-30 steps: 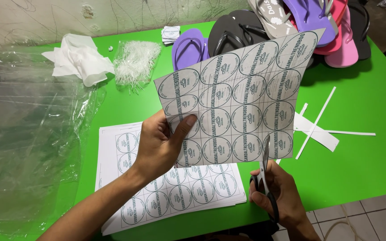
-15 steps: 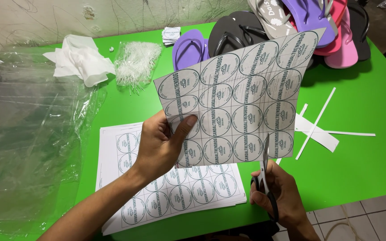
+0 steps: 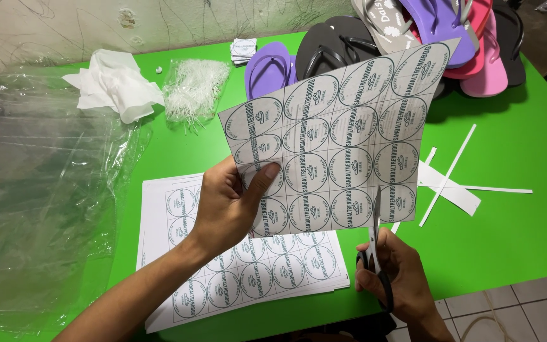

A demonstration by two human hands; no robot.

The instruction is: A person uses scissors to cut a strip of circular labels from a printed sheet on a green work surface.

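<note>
While the printed sheet (image 3: 343,145) is held up above the green bench (image 3: 514,209), it is pinched at its lower left corner by the left hand (image 3: 229,206), the thumb pressed flat across the front face and the fingers hidden behind the paper. The sheet is carried tilted, its far right corner raised toward the heap of sandals (image 3: 413,44) and its lower edge running roughly level from the left grip toward the right.

That lower edge is met near its right end by the scissors (image 3: 375,247), which are held in the right hand (image 3: 397,278) with the fingers closed through the black handles. The blades point almost straight up, away from the body, and appear to stand nearly together (how far they are parted cannot be told, since only a thin sliver of metal shows against the paper). The blade line lies along a gap between two columns of round printed labels, so the sheet's area lies mostly to the left of the scissors and only one column to their right.

A stack of like sheets (image 3: 178,253) lies flat on the bench under the left forearm, and cut white strips (image 3: 451,183) lie to the right, apart from both hands.
</note>
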